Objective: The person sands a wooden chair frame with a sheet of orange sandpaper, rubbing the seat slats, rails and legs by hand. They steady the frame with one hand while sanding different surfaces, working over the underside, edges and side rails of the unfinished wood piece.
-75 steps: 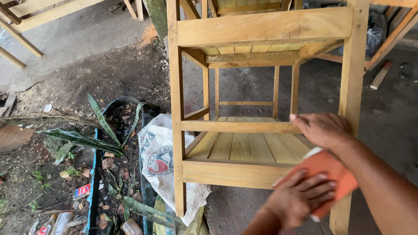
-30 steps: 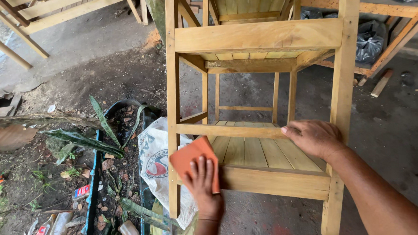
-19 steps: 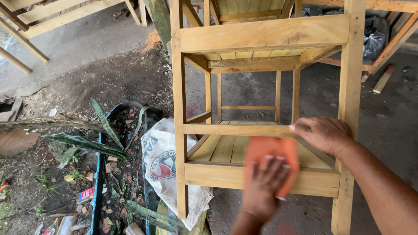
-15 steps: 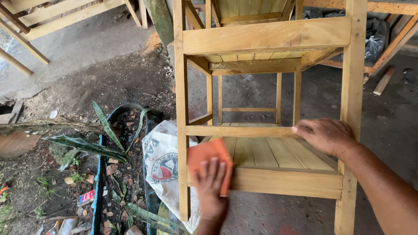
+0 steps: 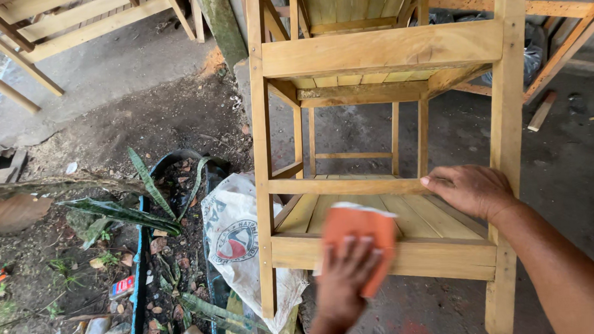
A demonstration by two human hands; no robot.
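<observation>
A bare wooden frame (image 5: pixel 379 50), a chair or small table lying on its side, fills the middle of the view. My left hand (image 5: pixel 345 282) presses an orange sheet of sandpaper (image 5: pixel 360 232) flat against the frame's lower front rail (image 5: pixel 434 258). My right hand (image 5: pixel 471 189) grips the thin upper rail (image 5: pixel 338 185) near the right-hand leg (image 5: pixel 508 111), steadying the frame. The slatted seat panel (image 5: pixel 419 215) shows behind the sandpaper.
A white printed sack (image 5: pixel 236 236) lies on the ground left of the frame. A dark planter with long green leaves (image 5: pixel 155 213) and litter sits further left. More wooden furniture (image 5: pixel 70 23) stands at the top left; a dark bag (image 5: pixel 532 53) rests behind the frame.
My left hand has slid the sandpaper back and forth along the lower rail, from its left end toward the middle. My right hand has stayed on the upper rail.
</observation>
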